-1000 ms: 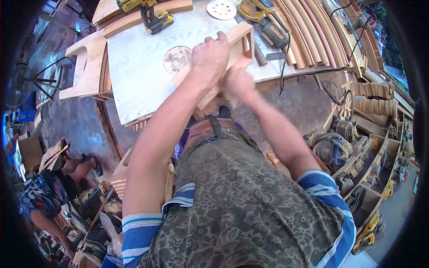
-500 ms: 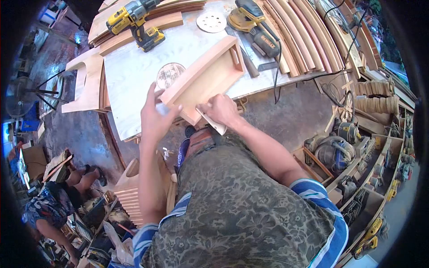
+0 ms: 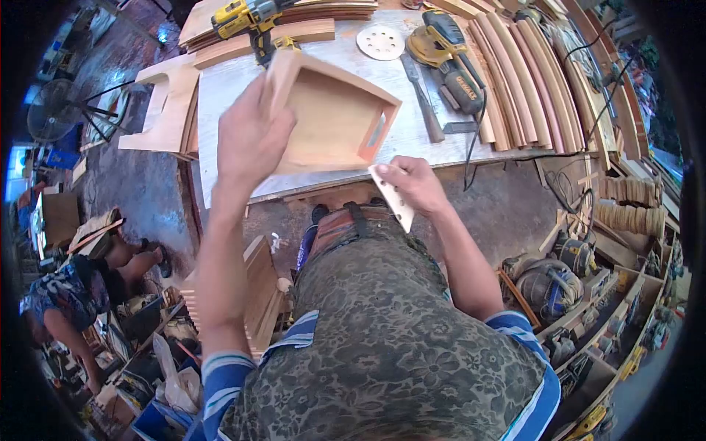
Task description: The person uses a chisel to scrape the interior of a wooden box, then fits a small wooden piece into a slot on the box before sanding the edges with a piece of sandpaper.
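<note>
A shallow wooden tray (image 3: pixel 323 110) with a slot in its end wall is tilted up over the front of the worktable. My left hand (image 3: pixel 254 140) grips its left end, thumb on the near side and fingers hidden behind the wall. Pinched in my right hand (image 3: pixel 418 188) is a pale folded sanding disc (image 3: pixel 393 202) with holes in it. That hand is just below the tray's right-hand corner, and the disc's upper edge is close to the tray.
On the worktable (image 3: pixel 224 92) are a yellow drill (image 3: pixel 239 18), an orbital sander (image 3: pixel 445 62), a flat sanding disc (image 3: pixel 380 42), a chisel (image 3: pixel 423 103) and curved wooden strips (image 3: pixel 515 81). A cord hangs over the front edge. A person (image 3: pixel 81 294) bends at the lower left.
My left hand has closed on the tray, which has turned and lifted to the left. My right hand, still pinching the folded disc, has moved right, away from the tray's near end.
</note>
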